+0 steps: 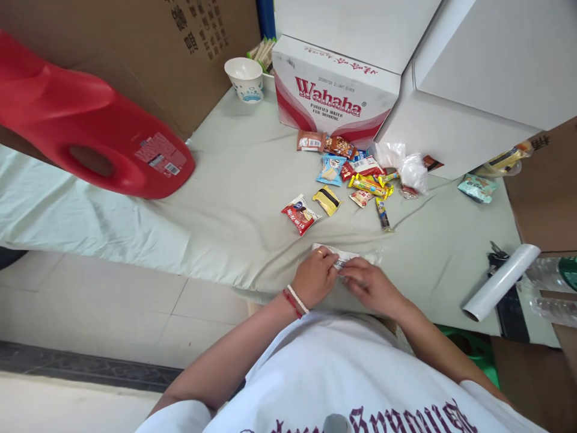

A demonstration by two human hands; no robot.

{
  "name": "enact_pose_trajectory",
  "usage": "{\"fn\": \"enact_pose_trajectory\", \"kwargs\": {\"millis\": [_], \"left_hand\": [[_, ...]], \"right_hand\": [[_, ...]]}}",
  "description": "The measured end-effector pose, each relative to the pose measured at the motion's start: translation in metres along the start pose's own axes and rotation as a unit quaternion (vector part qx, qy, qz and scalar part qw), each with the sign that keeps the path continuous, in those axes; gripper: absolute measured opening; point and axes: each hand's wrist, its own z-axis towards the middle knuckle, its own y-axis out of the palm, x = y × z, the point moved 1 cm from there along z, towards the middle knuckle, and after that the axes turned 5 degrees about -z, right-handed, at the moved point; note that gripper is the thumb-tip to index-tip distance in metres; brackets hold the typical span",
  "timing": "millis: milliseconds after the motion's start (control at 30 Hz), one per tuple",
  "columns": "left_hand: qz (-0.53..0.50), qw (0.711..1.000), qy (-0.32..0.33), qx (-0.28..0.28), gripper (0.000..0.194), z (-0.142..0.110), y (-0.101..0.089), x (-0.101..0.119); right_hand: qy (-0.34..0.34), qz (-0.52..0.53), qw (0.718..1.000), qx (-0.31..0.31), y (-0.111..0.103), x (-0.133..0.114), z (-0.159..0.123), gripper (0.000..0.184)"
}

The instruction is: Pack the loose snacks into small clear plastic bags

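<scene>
Close to the table's near edge, my left hand [314,278] is closed on a white packet [345,255] with dark print; a ring and bracelets show on that arm. My right hand [372,287] meets it from the other side, its bent fingers pinching the packet's lower edge. Clear plastic film spreads out past the packet on the right. Just beyond my hands lie a red-and-white snack packet [301,214] and a yellow packet [327,200] with a dark band. Both palms and part of the white packet are hidden.
Further back are a pile of wrapped snacks [360,171], a Wahaba water box [333,90] and a paper cup [247,81]. A big red jug [99,126] stands left. To the right lie a film roll [500,282], plastic bottles [552,288] and a teal packet [478,188].
</scene>
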Motion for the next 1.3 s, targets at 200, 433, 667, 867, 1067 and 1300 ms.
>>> {"fn": "enact_pose_trajectory", "kwargs": {"millis": [200,433,667,867,1067,1300], "left_hand": [[0.169,0.985,-0.016,-0.015,0.03,-0.004,0.019,0.001],[0.246,0.967,0.037,0.047,0.03,-0.008,0.026,-0.001],[0.233,0.968,0.08,0.036,0.027,-0.008,0.026,0.006],[0.029,0.997,0.02,0.066,0.034,-0.004,0.007,-0.019],[0.094,0.983,-0.093,0.13,0.039,0.007,0.002,-0.027],[0.116,0.985,-0.12,0.037,0.021,0.02,-0.009,-0.01]], "right_hand": [[0.213,-0.089,0.96,0.158,-0.011,0.051,-0.028,0.028],[0.293,0.23,0.924,0.089,-0.026,0.031,-0.04,0.024],[0.22,0.147,0.962,0.06,0.0,-0.001,0.023,0.013],[0.109,-0.064,0.991,0.037,0.017,0.001,0.034,0.024],[0.09,-0.038,0.993,0.064,0.019,0.002,0.021,0.025],[0.108,0.088,0.987,0.076,0.016,-0.007,0.014,0.029]]}}
